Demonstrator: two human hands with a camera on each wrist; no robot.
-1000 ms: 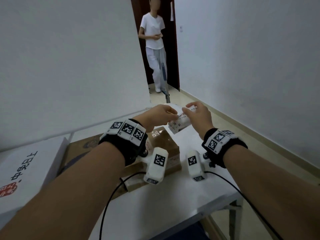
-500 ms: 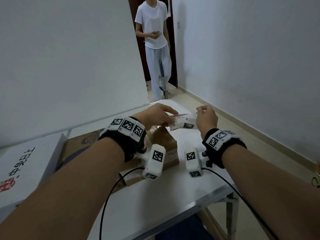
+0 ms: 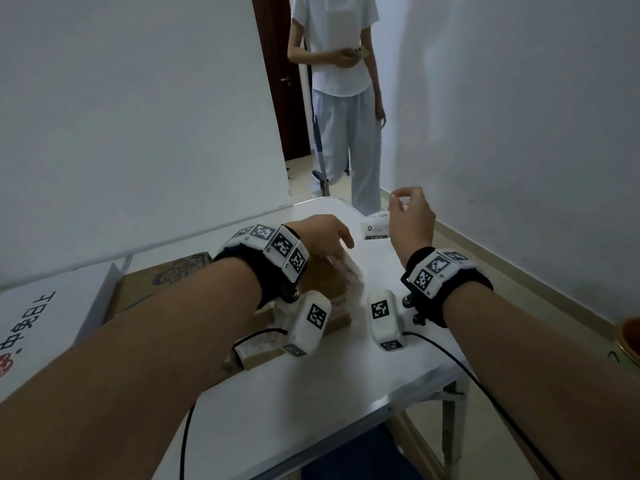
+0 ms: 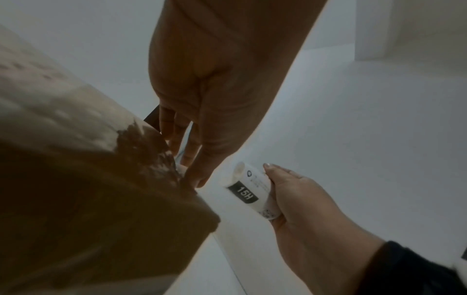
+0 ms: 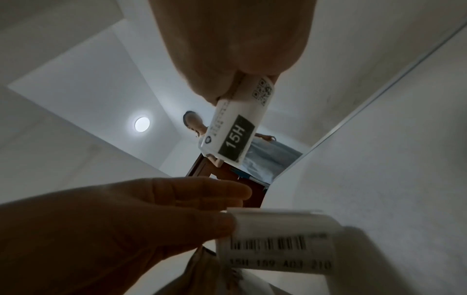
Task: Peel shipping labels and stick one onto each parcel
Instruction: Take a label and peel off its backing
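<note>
My right hand [image 3: 412, 223] is raised over the far part of the white table [image 3: 311, 393] and pinches a curled white shipping label [image 3: 375, 232] printed with "15H" [image 4: 246, 191]. The right wrist view shows that label [image 5: 235, 137] hanging from my fingers, with its barcode end curling low in the picture. My left hand [image 3: 329, 235] is apart from the label, with fingers straight over the far corner of a brown taped parcel [image 3: 329, 277]. The left wrist view shows those fingertips [image 4: 192, 165] at the parcel [image 4: 101, 189] edge.
A white box with printed characters [image 3: 41, 323] and a flat cardboard box [image 3: 166, 278] lie at the left. A smaller parcel [image 3: 263, 348] sits under my left wrist. A person in white [image 3: 343, 81] stands just past the table's far end. The table's near edge [image 3: 415, 403] is close.
Both hands held the label before. My left hand has let go and dropped onto the parcel, my right hand has lifted away with the label, and the standing person has come closer.
</note>
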